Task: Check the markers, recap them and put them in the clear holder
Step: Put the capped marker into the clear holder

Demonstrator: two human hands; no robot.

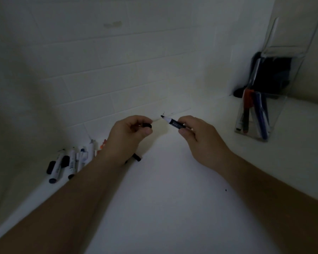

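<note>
Plastic and light, the uncapped marker (174, 123) is being pinched at mid-barrel by the right hand (196, 136), tip pointing left toward the black cap (147, 125) that the left hand (127, 136) is pinching; both look stiff, probably slick, above the white surface (163, 189), clear holder (275, 114) far right.

Two bare hands were in view: the left hand (129, 133) pinched one small black cap (147, 125), the right hand (195, 133) one uncapped white-barrelled marker (173, 122). About six loose white markers (72, 162) lay at eight o'clock. One clear plastic holder (253, 116) at three o'clock held about four markers.
</note>
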